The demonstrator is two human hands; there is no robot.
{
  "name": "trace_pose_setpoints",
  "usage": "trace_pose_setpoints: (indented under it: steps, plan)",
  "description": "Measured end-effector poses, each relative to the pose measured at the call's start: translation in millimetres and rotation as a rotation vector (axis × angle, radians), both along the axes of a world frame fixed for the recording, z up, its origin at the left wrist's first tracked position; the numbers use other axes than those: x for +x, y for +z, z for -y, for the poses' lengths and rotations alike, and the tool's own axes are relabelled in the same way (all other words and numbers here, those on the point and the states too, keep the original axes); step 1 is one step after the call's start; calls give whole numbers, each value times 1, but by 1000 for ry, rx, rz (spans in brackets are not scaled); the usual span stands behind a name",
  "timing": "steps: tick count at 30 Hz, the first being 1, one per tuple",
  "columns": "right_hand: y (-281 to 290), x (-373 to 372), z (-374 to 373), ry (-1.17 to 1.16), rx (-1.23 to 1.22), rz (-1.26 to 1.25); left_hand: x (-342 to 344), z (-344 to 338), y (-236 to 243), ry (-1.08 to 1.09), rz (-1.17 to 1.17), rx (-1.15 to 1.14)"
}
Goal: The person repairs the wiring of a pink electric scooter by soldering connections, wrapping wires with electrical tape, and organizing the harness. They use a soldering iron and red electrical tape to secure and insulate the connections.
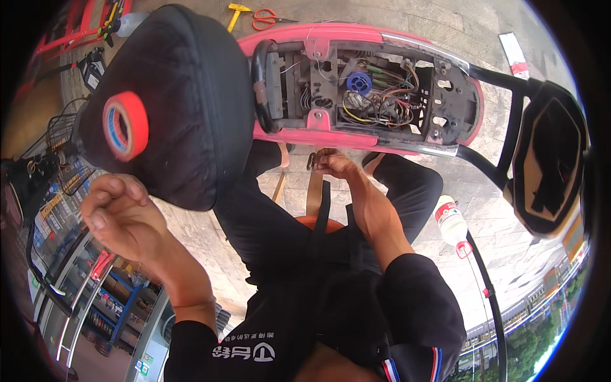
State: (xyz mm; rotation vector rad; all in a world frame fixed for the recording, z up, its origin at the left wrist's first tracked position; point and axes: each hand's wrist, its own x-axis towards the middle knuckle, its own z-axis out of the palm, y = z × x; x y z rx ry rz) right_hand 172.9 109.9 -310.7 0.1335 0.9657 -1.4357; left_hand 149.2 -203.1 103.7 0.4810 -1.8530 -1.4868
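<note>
My left hand (pixel 127 216) is raised beside the lower edge of a black padded seat (pixel 181 86), its fingers loosely curled and apart with nothing visible in them. A roll of red tape (pixel 137 137) lies on the seat. My right hand (pixel 334 162) is closed just below the pink body (pixel 407 143) of a two-wheeler, pinching something small and dark that I cannot make out, near a tan strip (pixel 313 197) between my legs. Above it the open compartment shows tangled wires (pixel 388 102) and a blue round part (pixel 359 83).
A black rack with a padded backrest (pixel 547 153) juts out at the right, near a white bottle (pixel 449 219) on a pole. A yellow hammer (pixel 237 11) and orange scissors (pixel 261 19) lie beyond the vehicle. Shelving (pixel 118 299) stands at lower left.
</note>
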Motion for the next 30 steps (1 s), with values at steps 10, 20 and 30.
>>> trace_pose_setpoints:
  steps: [10, 20, 30]
  plan:
    - [59, -6, 1, -200, 63, 300, 121, -143, -328, 163, 1068, 1417]
    - [94, 40, 45, 116, 337, -213, 91, -125, -366, -314, 1298, 1443]
    - [48, 27, 51, 363, 533, -1203, 130, -103, -323, -15, 1406, 1310]
